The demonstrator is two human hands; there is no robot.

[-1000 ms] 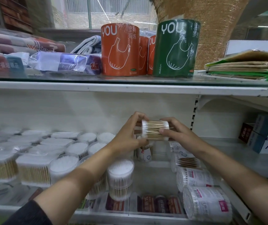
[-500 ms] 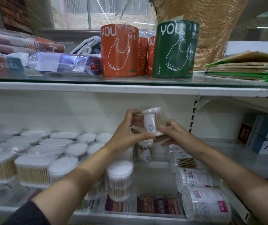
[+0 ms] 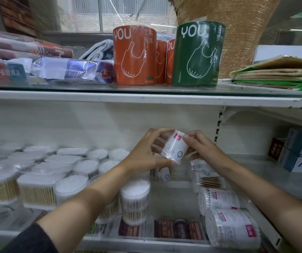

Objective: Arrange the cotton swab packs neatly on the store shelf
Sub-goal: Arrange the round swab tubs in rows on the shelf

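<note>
Cotton swab pack (image 3: 174, 147) gripped by left hand (image 3: 147, 156) and right hand (image 3: 204, 149), label blurred, possibly 日用

Dim, even light; wide-angle edges bend and blur.

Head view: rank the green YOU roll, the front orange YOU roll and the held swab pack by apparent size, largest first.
1. green YOU roll
2. front orange YOU roll, close behind; the gap may be nearness
3. swab pack, gripped by left hand and right hand, clearly smallest
</note>
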